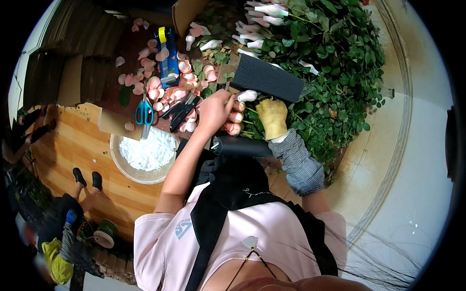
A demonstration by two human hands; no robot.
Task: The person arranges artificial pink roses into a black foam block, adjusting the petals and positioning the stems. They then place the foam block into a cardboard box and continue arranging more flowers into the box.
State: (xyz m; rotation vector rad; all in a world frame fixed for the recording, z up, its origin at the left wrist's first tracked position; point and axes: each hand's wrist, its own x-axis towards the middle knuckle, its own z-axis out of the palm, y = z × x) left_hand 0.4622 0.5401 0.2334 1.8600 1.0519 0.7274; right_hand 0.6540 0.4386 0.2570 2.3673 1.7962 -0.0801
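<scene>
Pink roses [235, 118] lie in a small row in front of my body, heads to the left and stems to the right. My left hand [213, 111] is bare, beside the rose heads; its fingertips are pinched together, and what they hold is hidden. A rose bud in a white net sleeve [248, 95] lies just right of those fingers. My right hand [273, 119], in a yellow glove with a checked oversleeve, is closed round the rose stems [250, 110]. Behind both hands sits a dark ribbed block [268, 77].
Netted roses [262, 22] and leafy stems [335, 72] pile up at the far right. Loose petals [155, 89], a black stapler [183, 112], teal scissors [144, 112] and a blue tape dispenser [167, 58] lie left. A basin [116, 157] holds white sleeves. Another person [60, 218] is lower left.
</scene>
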